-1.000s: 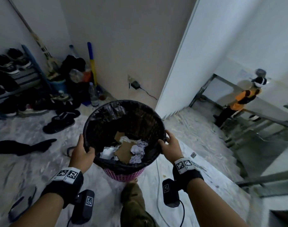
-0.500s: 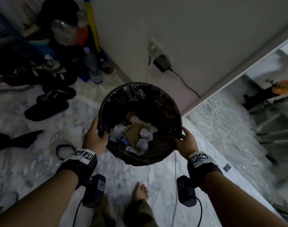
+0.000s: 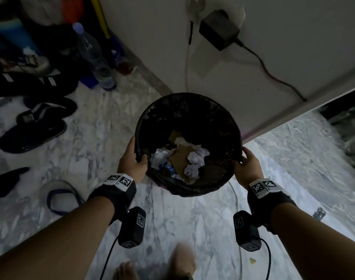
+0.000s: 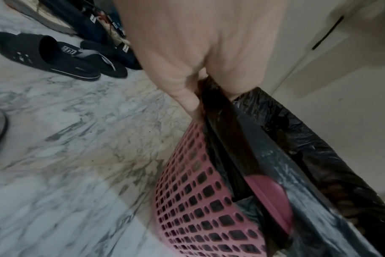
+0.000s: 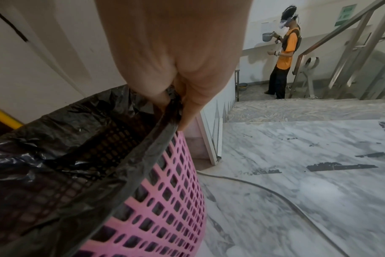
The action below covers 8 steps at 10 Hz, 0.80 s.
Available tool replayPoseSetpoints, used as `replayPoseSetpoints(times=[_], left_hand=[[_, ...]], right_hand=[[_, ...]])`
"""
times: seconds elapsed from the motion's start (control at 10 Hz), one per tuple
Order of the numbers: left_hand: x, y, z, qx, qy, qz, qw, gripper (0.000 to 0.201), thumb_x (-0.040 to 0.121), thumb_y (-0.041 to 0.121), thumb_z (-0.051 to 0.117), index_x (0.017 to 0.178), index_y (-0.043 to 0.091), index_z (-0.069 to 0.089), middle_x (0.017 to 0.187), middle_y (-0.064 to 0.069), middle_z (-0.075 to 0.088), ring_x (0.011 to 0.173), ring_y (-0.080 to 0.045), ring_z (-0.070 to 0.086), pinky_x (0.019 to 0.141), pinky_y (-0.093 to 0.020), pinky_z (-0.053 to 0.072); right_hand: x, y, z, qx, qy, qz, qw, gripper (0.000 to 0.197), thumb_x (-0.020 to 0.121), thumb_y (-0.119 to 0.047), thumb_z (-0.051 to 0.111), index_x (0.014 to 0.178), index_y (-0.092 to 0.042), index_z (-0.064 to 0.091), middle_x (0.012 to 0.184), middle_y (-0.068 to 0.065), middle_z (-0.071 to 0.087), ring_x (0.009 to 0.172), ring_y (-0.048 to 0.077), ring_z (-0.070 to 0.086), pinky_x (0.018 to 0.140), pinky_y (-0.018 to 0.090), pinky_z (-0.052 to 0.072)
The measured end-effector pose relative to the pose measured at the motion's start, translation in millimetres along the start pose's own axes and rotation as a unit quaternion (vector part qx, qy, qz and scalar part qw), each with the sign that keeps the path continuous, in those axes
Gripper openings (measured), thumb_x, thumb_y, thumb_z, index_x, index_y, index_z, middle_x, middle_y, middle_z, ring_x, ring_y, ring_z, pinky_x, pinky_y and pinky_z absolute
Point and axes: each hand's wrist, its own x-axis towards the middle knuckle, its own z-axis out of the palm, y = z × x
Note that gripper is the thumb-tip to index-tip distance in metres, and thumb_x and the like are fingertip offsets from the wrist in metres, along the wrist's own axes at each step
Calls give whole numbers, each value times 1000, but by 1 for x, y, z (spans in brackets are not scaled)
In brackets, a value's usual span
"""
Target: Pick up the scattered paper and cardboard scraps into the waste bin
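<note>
Scraps of crumpled white paper [image 3: 195, 161] and brown cardboard [image 3: 181, 158] already lie in the round pink lattice waste bin [image 5: 165, 200] with its black plastic liner [image 3: 184, 112]. Our left hand [image 3: 132, 160] and right hand [image 3: 245, 163] each have a grip clamped on the rim, carrying it above the marble floor [image 3: 91, 148]. We judge the next move is setting it down near the far wall. Only the wrist views show the pink lattice; only the head view shows the contents.
</note>
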Motion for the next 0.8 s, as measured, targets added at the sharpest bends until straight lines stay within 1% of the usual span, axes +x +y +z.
replayPoseSetpoints(times=[0.1, 0.2, 0.3, 0.4, 0.5, 0.6, 0.7, 0.8], left_hand=[[10, -6, 6, 19, 27, 0, 999, 66, 92, 11, 50, 146, 39, 21, 143, 0, 48, 129, -21, 48, 106, -43, 43], [11, -13, 10, 36, 33, -5, 999, 67, 93, 14, 49, 146, 41, 17, 145, -1, 45, 130, -25, 48, 106, -46, 43], [11, -16, 14, 46, 47, -8, 998, 68, 94, 14, 48, 148, 38, 13, 149, -2, 40, 133, -26, 45, 108, -43, 40], [12, -15, 14, 62, 44, -12, 997, 70, 94, 16, 49, 148, 38, 11, 151, -2, 37, 134, -27, 43, 109, -45, 39], [12, -12, 6, 81, 22, -24, 996, 67, 92, 22, 51, 146, 40, 15, 150, 0, 38, 131, -28, 47, 106, -48, 43], [-8, 7, -1, 22, 7, -18, 1000, 58, 94, 13, 50, 145, 30, 28, 137, 4, 49, 123, -20, 53, 104, -40, 44], [-47, 30, -19, -24, -13, -27, 999, 49, 96, 10, 49, 142, 18, 37, 137, 0, 48, 126, -19, 48, 101, -31, 41], [-111, 16, -52, 26, -90, -75, 993, 59, 84, 46, 63, 135, 23, 44, 139, -7, 51, 126, -23, 50, 93, -29, 42]], right_hand=[[10, 8, 5, 3, 9, -10, 1000, 60, 90, -6, 56, 145, -23, 36, 134, 7, 60, 116, 25, 62, 100, 48, 49], [7, 15, 14, 8, 12, -15, 1000, 60, 91, -9, 54, 144, -29, 34, 136, 4, 58, 114, 24, 63, 98, 48, 51], [4, 16, 21, 12, 32, -21, 999, 59, 92, -10, 50, 144, -30, 32, 135, 5, 58, 113, 28, 62, 96, 49, 51], [4, 11, 21, -7, 35, -14, 999, 59, 93, -11, 48, 147, -26, 29, 132, 9, 59, 113, 31, 61, 96, 50, 50], [0, 2, 15, -24, 17, 0, 1000, 60, 93, -16, 53, 147, -25, 29, 131, 9, 59, 114, 30, 60, 96, 48, 50], [-13, -1, 5, -18, 3, -20, 1000, 55, 93, -23, 58, 144, -20, 39, 135, 5, 56, 119, 24, 58, 98, 41, 50], [-49, -16, -19, -2, -9, -57, 998, 42, 93, -26, 61, 133, -18, 52, 124, -1, 62, 112, 17, 61, 91, 29, 47], [-124, -26, -63, 6, -64, -110, 992, 26, 88, -35, 62, 113, -39, 58, 102, -13, 70, 94, 6, 67, 86, 26, 55]])
